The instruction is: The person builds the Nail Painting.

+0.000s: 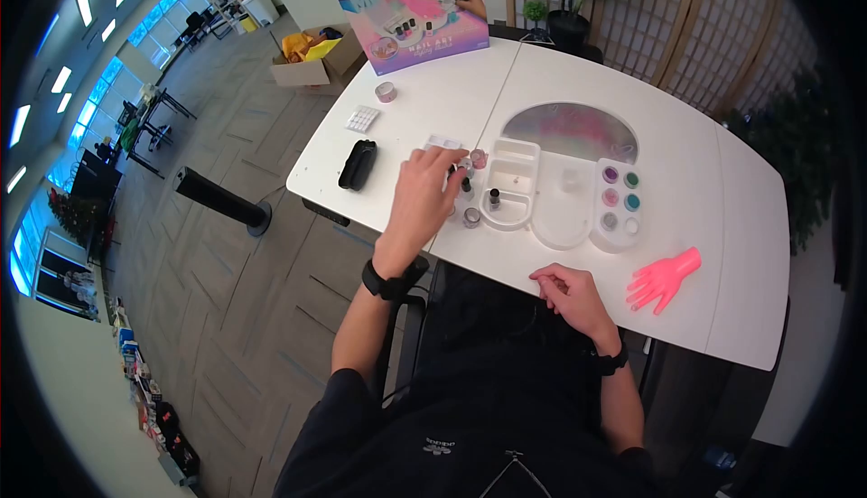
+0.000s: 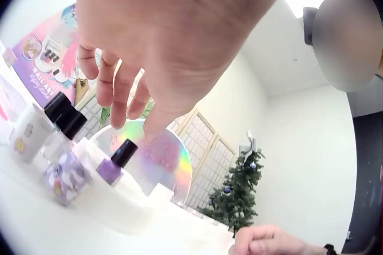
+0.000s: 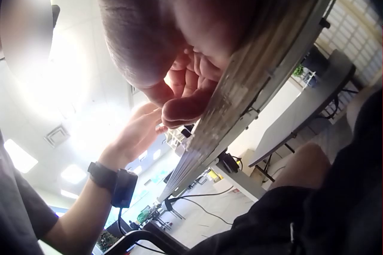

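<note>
My left hand hovers over a group of small nail polish bottles with black caps, fingers loosely bent and apart. In the left wrist view a white bottle and a purple-and-white patterned container stand below the fingers. A purple nail polish bottle sits in the white tray, to the right of that hand. My right hand rests at the table's front edge, fingers loosely curled with nothing in them. Behind the tray stands a half-round mirror.
A pink model hand lies on the right, beside a holder of several glitter pots. Farther left are a black case, a white gem pack and a small round tub. The nail art box stands at the back.
</note>
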`<state>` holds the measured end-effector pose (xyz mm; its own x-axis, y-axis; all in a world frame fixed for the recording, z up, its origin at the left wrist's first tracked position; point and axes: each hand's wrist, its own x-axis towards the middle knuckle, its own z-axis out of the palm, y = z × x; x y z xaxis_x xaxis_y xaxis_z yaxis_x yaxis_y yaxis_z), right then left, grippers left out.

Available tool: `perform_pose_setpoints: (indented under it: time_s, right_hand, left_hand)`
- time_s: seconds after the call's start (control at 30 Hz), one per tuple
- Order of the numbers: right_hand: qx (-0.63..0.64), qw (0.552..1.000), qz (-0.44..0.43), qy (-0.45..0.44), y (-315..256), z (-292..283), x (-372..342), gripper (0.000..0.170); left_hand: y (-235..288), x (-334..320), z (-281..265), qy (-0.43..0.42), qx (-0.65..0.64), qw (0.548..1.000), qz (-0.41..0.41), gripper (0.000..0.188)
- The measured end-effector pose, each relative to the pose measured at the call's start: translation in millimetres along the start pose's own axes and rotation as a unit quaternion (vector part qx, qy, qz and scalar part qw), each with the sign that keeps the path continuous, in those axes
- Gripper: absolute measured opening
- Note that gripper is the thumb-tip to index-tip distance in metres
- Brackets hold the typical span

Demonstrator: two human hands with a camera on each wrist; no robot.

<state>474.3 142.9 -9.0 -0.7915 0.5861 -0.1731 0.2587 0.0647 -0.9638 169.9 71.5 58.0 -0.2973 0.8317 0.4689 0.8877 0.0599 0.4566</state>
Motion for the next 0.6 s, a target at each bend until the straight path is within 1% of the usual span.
perform_pose_setpoints:
  time_s: [0.07,0.2,0.3,0.4,0.6]
  right_hand:
    - [0.000,1.000,0.003,0.000,-2.3,-0.1,0.9,0.019]
    - [-0.004,1.000,0.002,0.001,0.0,0.3,-0.1,0.019]
    - [-0.005,1.000,-0.005,0.001,1.6,-0.9,2.4,0.019]
    - [0.005,1.000,-0.001,-0.002,3.4,-0.7,1.3,0.019]
    - [-0.001,1.000,0.000,-0.001,0.5,-1.2,1.6,0.019]
  left_hand:
    - [-20.1,8.6,-2.9,0.012,0.034,0.999,0.011,0.026]
    - [-38.1,12.4,0.5,-0.060,0.062,0.996,0.012,0.023]
    - [-41.3,15.1,4.6,-0.102,0.078,0.992,-0.002,0.021]
    - [-44.0,15.8,8.0,-0.091,0.078,0.993,0.015,0.019]
    - [-39.8,22.7,4.7,-0.130,0.063,0.989,-0.009,0.018]
